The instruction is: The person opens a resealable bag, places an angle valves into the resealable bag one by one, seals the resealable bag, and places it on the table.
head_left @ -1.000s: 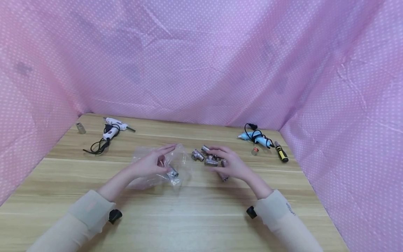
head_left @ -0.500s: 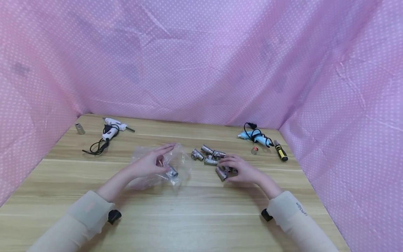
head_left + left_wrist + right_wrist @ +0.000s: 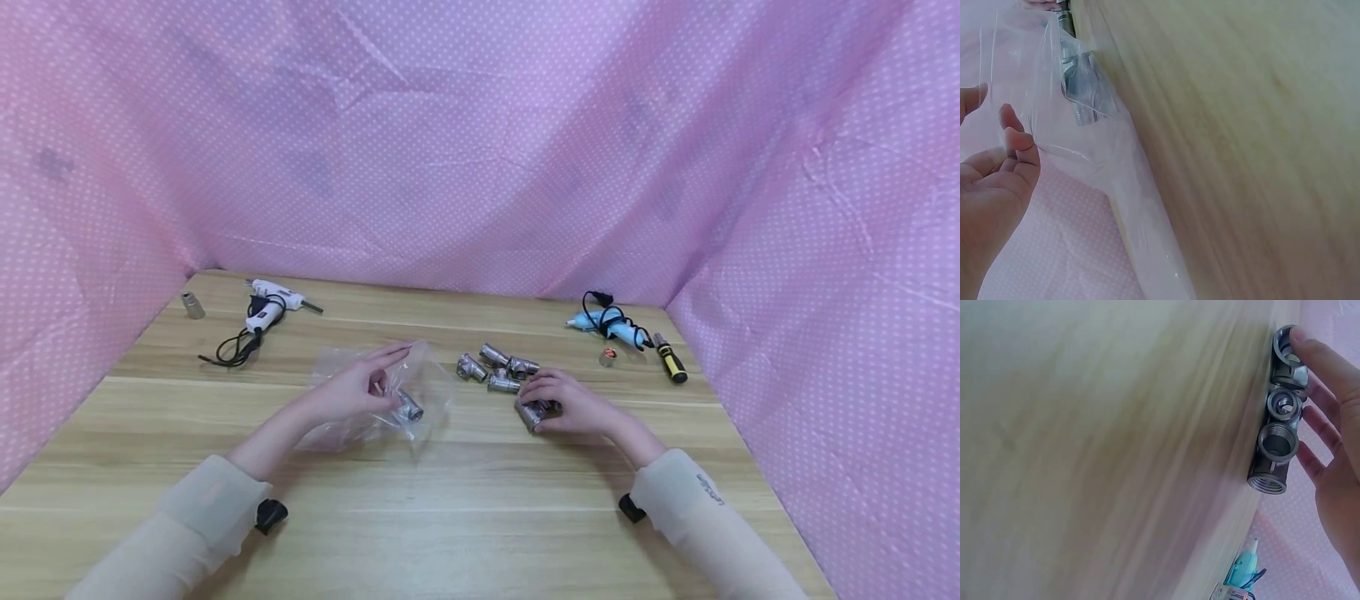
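Note:
My left hand [image 3: 348,396] pinches the edge of a clear plastic bag [image 3: 437,379], which spreads out toward the middle of the table. Inside the bag lies one metal pipe fitting [image 3: 411,407], visible through the film in the left wrist view too. On the other side, my right hand [image 3: 577,406] grips a metal pipe tee [image 3: 528,415]. Its thumb presses the rim of that tee [image 3: 1290,376] in the right wrist view, with fingers behind. More threaded fittings [image 3: 1275,442] line up beside it. Several other metal fittings [image 3: 503,383] lie grouped just beyond the right hand.
A white glue gun [image 3: 262,317] with a black cord and a metal cylinder [image 3: 192,306] are at the back left. At the back right sit a blue glue gun [image 3: 624,332], a small red-topped cylinder [image 3: 607,358] and a yellow-black screwdriver [image 3: 672,367]. Pink dotted cloth [image 3: 450,167] surrounds the table.
My right hand has moved from over the group of fittings to the right and nearer, and closed on the tee there. The left hand and the bag have hardly moved.

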